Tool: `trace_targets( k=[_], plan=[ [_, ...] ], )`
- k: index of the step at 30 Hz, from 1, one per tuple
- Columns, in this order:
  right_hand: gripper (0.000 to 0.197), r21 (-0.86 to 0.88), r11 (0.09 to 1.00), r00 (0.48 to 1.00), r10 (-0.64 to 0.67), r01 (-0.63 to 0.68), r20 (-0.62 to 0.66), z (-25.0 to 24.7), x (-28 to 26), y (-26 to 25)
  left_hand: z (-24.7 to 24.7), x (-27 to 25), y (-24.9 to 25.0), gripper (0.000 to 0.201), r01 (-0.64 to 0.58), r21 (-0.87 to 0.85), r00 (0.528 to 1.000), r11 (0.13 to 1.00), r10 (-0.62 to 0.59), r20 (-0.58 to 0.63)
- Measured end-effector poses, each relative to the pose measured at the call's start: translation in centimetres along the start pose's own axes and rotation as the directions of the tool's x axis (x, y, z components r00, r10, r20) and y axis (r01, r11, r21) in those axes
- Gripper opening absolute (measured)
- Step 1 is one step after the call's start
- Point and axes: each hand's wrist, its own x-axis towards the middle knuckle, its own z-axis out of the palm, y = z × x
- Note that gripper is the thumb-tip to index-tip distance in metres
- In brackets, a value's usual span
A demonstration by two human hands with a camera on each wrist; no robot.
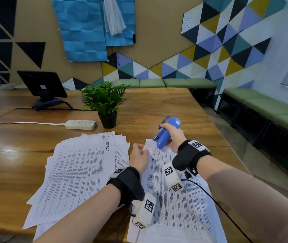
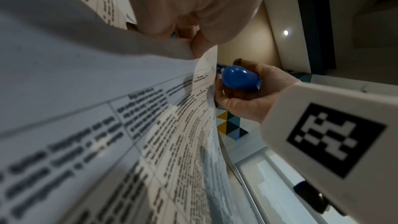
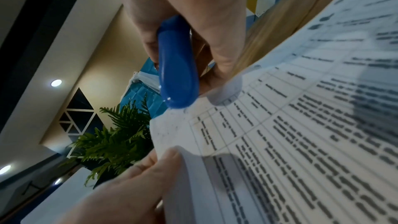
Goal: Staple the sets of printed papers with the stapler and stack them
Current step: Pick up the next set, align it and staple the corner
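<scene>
My right hand [image 1: 170, 135] grips a blue stapler [image 1: 164, 133], nose down at the top corner of a set of printed papers [image 1: 176, 204] lying on the wooden table [image 1: 166, 104]. In the right wrist view the stapler [image 3: 177, 67] meets that corner of the papers [image 3: 301, 134]. My left hand [image 1: 139, 156] pinches the same corner just left of the stapler, lifting it off the table; the left wrist view shows the hand [image 2: 193, 14] on the curled papers [image 2: 129, 125] with the stapler [image 2: 239, 78] beyond. A fanned pile of other printed papers [image 1: 76, 172] lies to the left.
A potted fern [image 1: 105, 104] stands behind the papers, with a white power strip [image 1: 80, 124] to its left and a dark monitor [image 1: 42, 87] farther back. The table's right edge runs close to my right arm. Green benches [image 1: 266, 107] line the walls.
</scene>
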Motion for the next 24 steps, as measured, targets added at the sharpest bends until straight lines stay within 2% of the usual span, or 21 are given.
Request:
trace_targets(
  k=[9,12,17,24],
  plan=[
    [0.01,-0.116,0.993,0.999,-0.02,0.014,-0.051,-0.1,0.5,-0.4,0.2,-0.2,0.4,0.01,0.004,-0.04,1.0,0.999,-0.005,-0.006],
    [0.017,-0.183,0.982,0.998,-0.05,0.041,-0.045,0.7,0.4,-0.4,0.1,-0.2,0.7,0.01,-0.019,-0.033,1.0,0.999,0.019,-0.016],
    [0.023,-0.226,0.971,0.997,-0.068,0.075,0.039,2.7,0.1,-0.1,-0.1,-0.1,0.7,0.004,-0.018,-0.078,1.0,0.997,0.017,-0.021],
    [0.039,-0.292,0.95,0.994,-0.106,0.107,0.022,3.9,0.3,0.8,-0.8,-0.2,0.5,0.012,-0.041,-0.115,0.999,0.993,0.04,-0.016]
  ],
)
